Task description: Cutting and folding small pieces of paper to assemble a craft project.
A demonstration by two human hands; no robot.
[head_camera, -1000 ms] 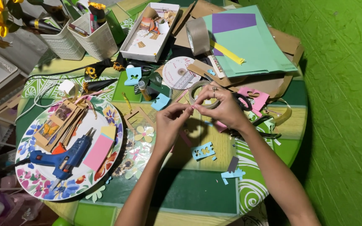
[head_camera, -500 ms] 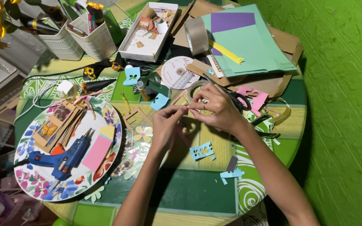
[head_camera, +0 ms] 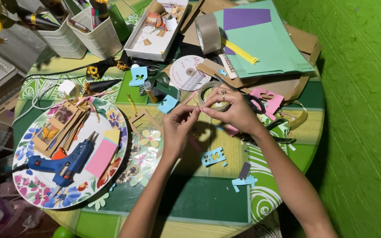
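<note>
Two hands are meeting over the table's middle, and we are pinching something tiny between them, too small to identify for certain. Our left hand (head_camera: 178, 128) is closing thumb and forefinger on it at about 3 o'clock of that hand; our right hand (head_camera: 234, 110) is closing on it from the other side, fingertips nearly touching. The small piece (head_camera: 199, 109) is sitting right at the pinch point, held above the tabletop, just at 9 o'clock of the tape ring (head_camera: 211, 94).

To do this well, we judge it best to be keeping the grip light and the wrists steady, pulling evenly so the bit does not tear or slip.

Working outward: scissors (head_camera: 254, 103) are lying under our right hand, a pink cutout (head_camera: 267, 98) at 2 o'clock. A blue cutout (head_camera: 213, 156) is lying at 6 o'clock, near our forearms. A disc (head_camera: 186, 72) is resting at 12 o'clock. Far at 9 o'clock, a blue glue gun (head_camera: 62, 163) is lying on a floral plate (head_camera: 27, 185). Everything is sitting on the round table (head_camera: 190, 202).
</note>
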